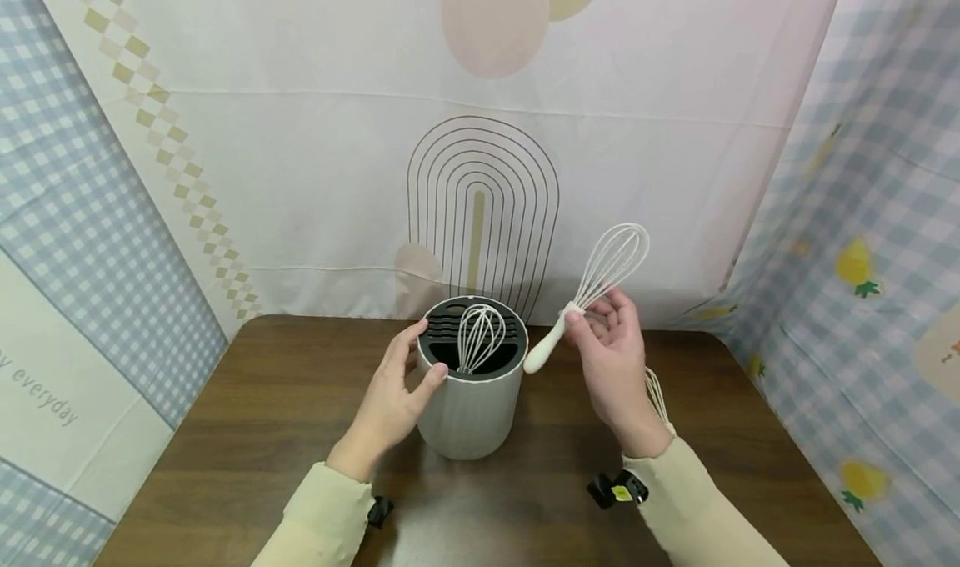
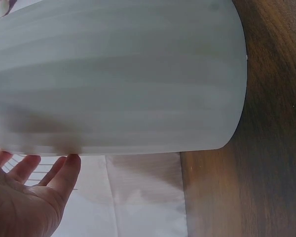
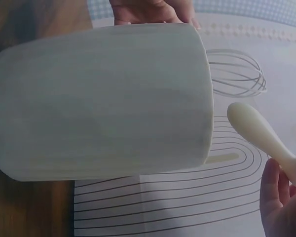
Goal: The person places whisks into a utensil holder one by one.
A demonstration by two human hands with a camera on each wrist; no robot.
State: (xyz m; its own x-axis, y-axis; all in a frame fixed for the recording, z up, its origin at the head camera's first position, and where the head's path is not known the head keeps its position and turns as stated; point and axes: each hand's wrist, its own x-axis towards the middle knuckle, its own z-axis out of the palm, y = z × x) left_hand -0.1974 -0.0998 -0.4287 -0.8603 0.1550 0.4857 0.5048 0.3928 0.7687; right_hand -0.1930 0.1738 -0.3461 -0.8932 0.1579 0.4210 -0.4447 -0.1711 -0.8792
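across the lower frame's surface (image 1: 300,400), left grip (image 1: 388,398) clasped a canister (image 1: 468,421), likely for steadiness, while right grip (image 1: 615,367) pinched a whisk (image 1: 559,328).

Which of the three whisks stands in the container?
The whisk poking up from the container; the right hand holds another whisk, and the third whisk is partly hidden behind the right wrist.

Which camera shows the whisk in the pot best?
The head view: the whisk shows down to where it enters the pot. The right wrist view shows just its wires; the left wrist view doesn't show it.
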